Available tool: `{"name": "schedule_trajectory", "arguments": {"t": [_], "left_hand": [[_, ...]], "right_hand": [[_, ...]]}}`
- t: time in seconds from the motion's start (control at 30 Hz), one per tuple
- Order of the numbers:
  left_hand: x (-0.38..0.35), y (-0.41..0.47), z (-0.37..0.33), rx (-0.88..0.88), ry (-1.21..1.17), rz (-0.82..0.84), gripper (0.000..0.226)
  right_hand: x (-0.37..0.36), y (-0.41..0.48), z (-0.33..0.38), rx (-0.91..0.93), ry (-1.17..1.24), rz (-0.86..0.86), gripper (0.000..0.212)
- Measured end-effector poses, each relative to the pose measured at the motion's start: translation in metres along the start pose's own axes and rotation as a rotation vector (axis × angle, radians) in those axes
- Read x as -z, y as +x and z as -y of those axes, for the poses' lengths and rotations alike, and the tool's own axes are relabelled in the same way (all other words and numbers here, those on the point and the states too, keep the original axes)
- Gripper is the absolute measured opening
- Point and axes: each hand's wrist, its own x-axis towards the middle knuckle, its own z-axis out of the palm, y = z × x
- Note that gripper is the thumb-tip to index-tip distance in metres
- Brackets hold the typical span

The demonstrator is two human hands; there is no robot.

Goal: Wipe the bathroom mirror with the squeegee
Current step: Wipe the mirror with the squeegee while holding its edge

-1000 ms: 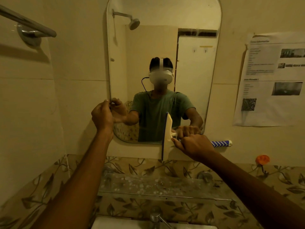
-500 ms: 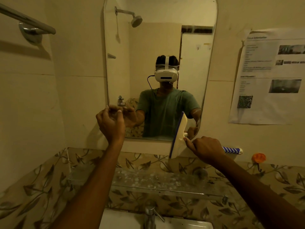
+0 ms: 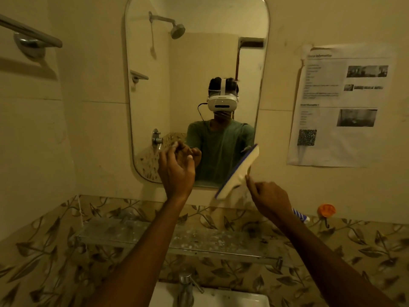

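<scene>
1. The squeegee sits at the mirror's lower right corner, tilted, its pale head running from upper right down to lower left, blue blade edge on the left side. Whether the blade is actually touching the glass, I cannot tell.
2. The right hand is closed round the squeegee's handle, fingers curled in a firm grasp, and the blue-and-white striped handle end pokes out beyond the wrist. That grip looks chosen to angle the blade across the corner.
3. The left hand hangs in front of the mirror's lower left part, fingers loosely bent and holding nothing, thumb and fingertips close together. It seems parked clear of the blade's path.
4. The mirror, a tall rounded panel on the far wall, shows a shower head and a person in a green shirt wearing a white headset.
5. Below the mirror, nearer in, a spotted glass shelf juts out, then a chrome tap over a white basin at the near edge.
6. A printed notice is stuck to the wall at right, an orange hook below it; a towel rail sits top left.
7. Judgement: the stroke is at the bottom corner, and most of the pane above would need covering next.
</scene>
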Motion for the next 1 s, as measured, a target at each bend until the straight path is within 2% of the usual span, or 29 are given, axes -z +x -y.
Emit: {"name": "schedule_trajectory", "arguments": {"t": [0.13, 0.4, 0.7, 1.0], "left_hand": [[-0.008, 0.006, -0.015, -0.001, -0.049, 0.001, 0.051], [-0.021, 0.002, -0.016, -0.002, -0.107, -0.055, 0.048], [-0.028, -0.024, -0.009, 0.028, -0.075, -0.001, 0.047], [-0.014, -0.045, -0.011, 0.008, 0.041, 0.044, 0.038]], "right_hand": [[0.025, 0.033, 0.023, 0.028, 0.319, -0.194, 0.055], [-0.012, 0.028, 0.008, -0.081, 0.510, -0.129, 0.058], [-0.050, 0.000, -0.018, -0.135, 0.458, -0.020, 0.061], [-0.050, -0.006, -0.022, -0.134, 0.419, 0.013, 0.059]]}}
